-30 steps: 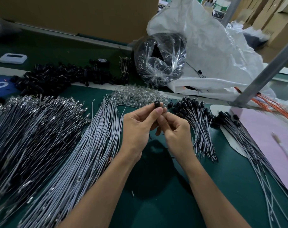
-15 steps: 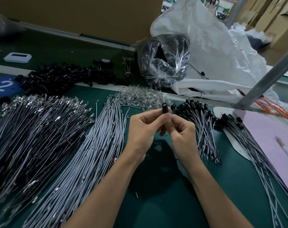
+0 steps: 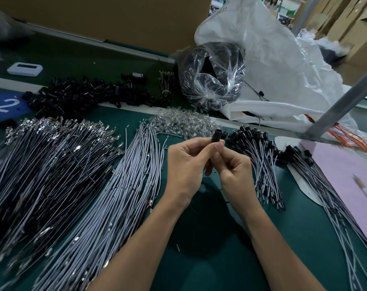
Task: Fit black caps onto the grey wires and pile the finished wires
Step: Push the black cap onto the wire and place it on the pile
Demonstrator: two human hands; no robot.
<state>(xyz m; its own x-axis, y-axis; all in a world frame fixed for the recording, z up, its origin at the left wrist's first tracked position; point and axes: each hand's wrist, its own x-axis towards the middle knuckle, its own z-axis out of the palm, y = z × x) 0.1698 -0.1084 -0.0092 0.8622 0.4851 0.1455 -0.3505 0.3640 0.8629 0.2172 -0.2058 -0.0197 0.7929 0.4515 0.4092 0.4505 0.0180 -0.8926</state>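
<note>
The person is holding a black cap [image 3: 217,136] roughly upright above the green table [image 3: 199,238], between the spread of bare grey wires [image 3: 119,196] on the left and the pile of finished wires [image 3: 260,164] just to the right. The left hand [image 3: 184,162] is pinching the cap's body between thumb and forefinger. The right hand [image 3: 233,171], fingers curled, is pinching at the cap's lower end, where a wire would be entering, though the wire itself is hiding behind the fingers. Judging by this, the seating step is going on: the left hand should be keeping the cap steady while the right is feeding the wire straight along the cap's axis. It should be gripping close to the tip so the thin wire is not buckling. Both wrists are angling inward with the backs of the hands facing the camera, and the forearms are converging from the lower edge
</note>
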